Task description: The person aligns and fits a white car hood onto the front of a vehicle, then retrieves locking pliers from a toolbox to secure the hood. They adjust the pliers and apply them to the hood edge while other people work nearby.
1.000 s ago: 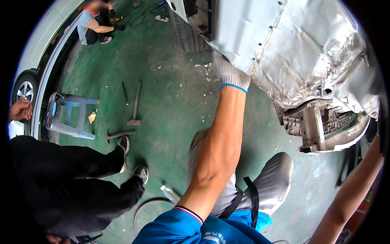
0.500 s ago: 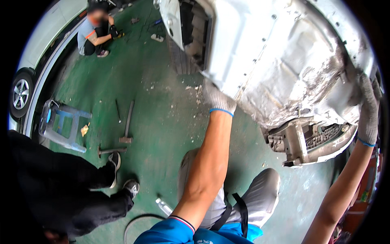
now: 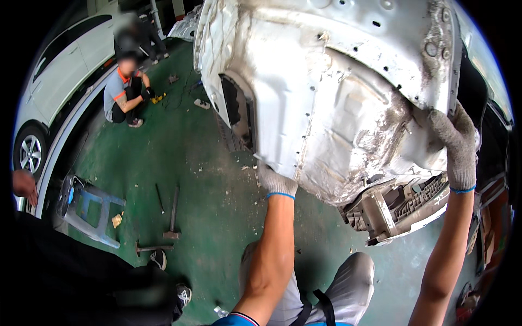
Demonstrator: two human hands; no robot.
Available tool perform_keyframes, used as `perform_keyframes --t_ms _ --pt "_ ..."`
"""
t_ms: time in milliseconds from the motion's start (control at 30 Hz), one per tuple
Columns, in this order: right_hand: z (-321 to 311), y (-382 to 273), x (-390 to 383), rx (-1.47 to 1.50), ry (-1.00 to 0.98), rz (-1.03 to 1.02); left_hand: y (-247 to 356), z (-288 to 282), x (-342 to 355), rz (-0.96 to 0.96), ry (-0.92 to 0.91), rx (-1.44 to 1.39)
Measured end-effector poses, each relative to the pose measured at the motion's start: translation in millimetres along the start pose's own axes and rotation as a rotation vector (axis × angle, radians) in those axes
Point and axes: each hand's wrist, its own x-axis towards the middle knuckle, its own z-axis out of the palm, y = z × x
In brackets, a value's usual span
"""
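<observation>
A large white car body section [image 3: 277, 103], dirty and dented on its underside, stands raised in front of me. My left hand [image 3: 276, 180], in a grey knit glove, is closed on its lower left edge; the fingertips are hidden behind the metal. At the right side, my right hand [image 3: 458, 142], gloved too, grips the section's edge, thumb and fingers on either side of it. Between my hands, at the section's bottom, hangs a torn metal and plastic end piece [image 3: 389, 214].
A person in black [image 3: 81, 261] stands close at my left; another [image 3: 128, 95] squats farther off. On the green floor lie two hammers [image 3: 173, 217] [image 3: 155, 247], a thin rod [image 3: 159, 198] and a tipped stool [image 3: 92, 212]. A white car [image 3: 70, 70] stands beyond.
My view has tilted up, so floor and section sit lower in it. My right hand and the section's right side appear farther left. Both hands keep hold. The nearby person's hand has come into view.
</observation>
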Motion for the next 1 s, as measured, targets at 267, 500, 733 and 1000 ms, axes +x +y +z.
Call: perform_keyframes --t_ms 267,500,733,1000 --pt "3 -1 3 0.178 -0.009 -0.001 3 6 -4 -0.072 0.023 0.047" --pt "0 3 5 0.163 -0.001 0.011 6 -1 -1 -0.085 -0.042 0.099" --pt "-3 4 4 0.104 -0.005 0.011 6 3 -7 -0.13 -0.109 0.118" --pt "1 15 8 0.136 0.023 -0.044 8 -3 -2 -0.126 -0.111 0.146"
